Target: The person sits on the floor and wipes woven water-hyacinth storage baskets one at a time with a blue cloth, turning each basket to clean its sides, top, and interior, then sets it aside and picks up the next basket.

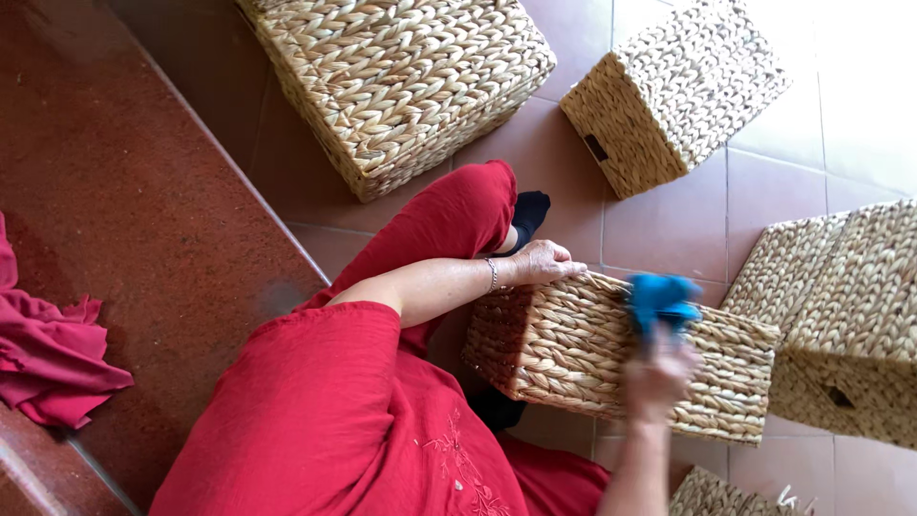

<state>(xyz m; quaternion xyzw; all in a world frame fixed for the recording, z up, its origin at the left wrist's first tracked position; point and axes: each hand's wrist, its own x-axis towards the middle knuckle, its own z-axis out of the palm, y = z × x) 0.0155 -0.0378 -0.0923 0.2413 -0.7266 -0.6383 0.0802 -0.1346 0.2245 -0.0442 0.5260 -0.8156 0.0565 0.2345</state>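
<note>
A crumpled red cloth (53,358) lies on the dark red stone step (143,191). The left hand (544,263) rests flat, steadying the rectangular woven straw basket (573,354) on the tiled floor (669,229). The blurred right hand (659,377) grips a blue rag (661,298) against the basket's top; firm bracing seems wise. More woven baskets (401,76) stand around.

Two woven baskets (401,81) (673,91) on tiled floor (669,229), stacked baskets (845,315) at right, red cloth (48,349) on step (143,191)

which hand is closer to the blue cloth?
Right. The right hand, blurred, holds the crumpled blue cloth against the woven straw basket. The left hand rests on the basket's far edge, apart from the cloth.
</note>
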